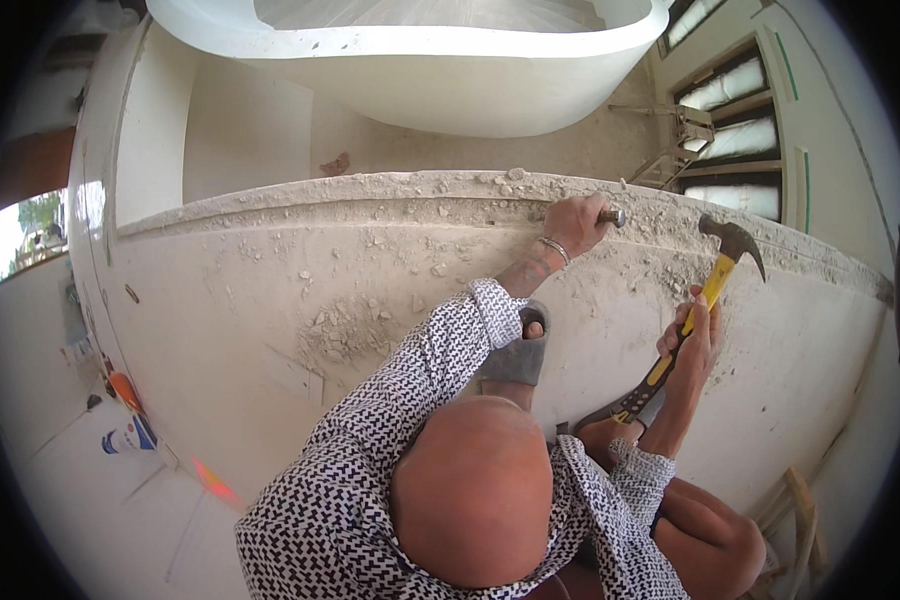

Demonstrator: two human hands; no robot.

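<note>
My left hand (573, 226) is wrapped round a metal chisel (612, 216), whose blunt end sticks out on the right. The chisel lies nearly flat along a rough, chipped groove (420, 212) at the slab's far edge; its other end is hard to make out. My right hand (698, 335) grips the handle of a yellow and black claw hammer (712, 285). The hammer's dark steel head (732, 242) is raised to the right of the chisel, apart from it. Broken plaster or concrete bits (345, 325) lie around both hands.
My sandalled foot (525, 345) is on the dusty slab (240, 340) close behind the left hand. Past the edge is a lower floor with a curved white structure (470, 85) and a wooden stand (692, 130). A white and blue container (130, 436) is at left.
</note>
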